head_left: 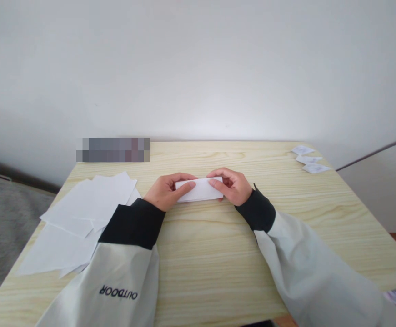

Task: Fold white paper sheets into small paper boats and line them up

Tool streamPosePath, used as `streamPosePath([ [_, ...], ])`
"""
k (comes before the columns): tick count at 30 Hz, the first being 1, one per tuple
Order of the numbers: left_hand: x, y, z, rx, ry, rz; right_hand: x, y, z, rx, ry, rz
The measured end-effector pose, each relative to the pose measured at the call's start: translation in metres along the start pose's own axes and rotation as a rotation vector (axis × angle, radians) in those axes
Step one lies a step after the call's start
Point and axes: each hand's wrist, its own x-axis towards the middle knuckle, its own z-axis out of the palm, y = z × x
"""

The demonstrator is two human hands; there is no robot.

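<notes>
I have my left hand (168, 188) pinching the left end of a white folded paper (203, 189), with the thumb on the front and the other fingers behind. My right hand (233, 186) pinches the right end the same way. The folded paper is over the middle of the table (204, 272), but from over here I can't tell if it touches the top. On the left, white sheets (71, 236) lie in a messy pile, and my left sleeve (119, 268) hides a bit of them. At the back right, three little folded papers (308, 160) sit close together near the edge. A blurry patch (112, 151) covers the back left corner.
</notes>
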Motion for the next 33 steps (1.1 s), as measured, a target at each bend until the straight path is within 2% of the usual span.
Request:
streamPosePath([
  [6,0.000,-0.003,0.000,-0.005,0.043,0.014,0.000,0.002,-0.001,0.002,-0.006,-0.005],
  [13,0.001,-0.005,0.000,-0.170,-0.004,-0.031,0.000,0.003,-0.002,0.015,-0.023,-0.010],
  [20,0.001,-0.007,0.000,-0.181,-0.017,-0.038,0.000,0.001,-0.002,0.032,-0.013,-0.008],
  [27,0.000,0.003,0.001,-0.033,0.064,-0.053,0.002,0.006,-0.003,0.011,-0.052,-0.059],
  [33,0.001,-0.002,0.002,-0.112,0.089,-0.066,0.002,0.008,-0.003,-0.008,-0.055,-0.078],
])
